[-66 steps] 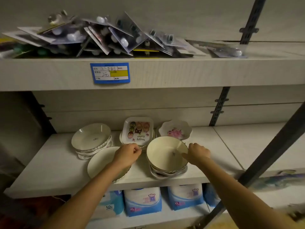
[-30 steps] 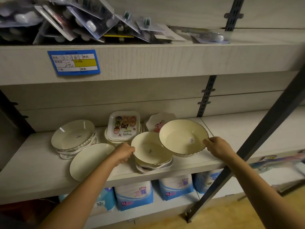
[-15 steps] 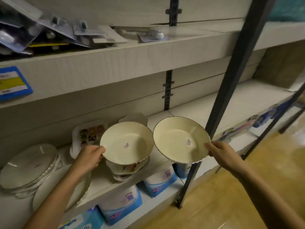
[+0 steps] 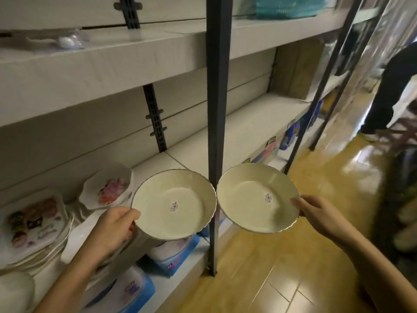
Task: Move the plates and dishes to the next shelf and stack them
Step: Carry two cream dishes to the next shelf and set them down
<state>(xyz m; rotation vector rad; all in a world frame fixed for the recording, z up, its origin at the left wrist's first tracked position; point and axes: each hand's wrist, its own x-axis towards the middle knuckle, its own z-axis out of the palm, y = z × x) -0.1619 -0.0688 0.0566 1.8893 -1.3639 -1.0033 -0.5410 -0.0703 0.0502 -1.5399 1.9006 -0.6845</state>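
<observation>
Hands nearest the camera, one cream bowl apiece. Left hand (image 4: 114, 227) pinched on the near-left rim of the left bowl (image 4: 173, 204); right hand (image 4: 316, 213) pinched on the right rim of the right bowl (image 4: 257, 197). Both bowls held level, mouths up, side by side, rims almost touching, price sticker visible inside each. Dark upright post (image 4: 216, 132) directly behind the gap between them: left bowl on the source side, right bowl already in front of the next bay. Remaining dishes behind and left of the left hand: cartoon-print plate (image 4: 33, 222) on its stack, floral dish (image 4: 108, 188) further back. Destination shelf (image 4: 248, 129) beyond the post, up and to the right of both hands, bare where visible. Right hand nearer the destination; likely placed first, left bowl then carried round the post and nested on top. Risk: rim strike on the post.
</observation>
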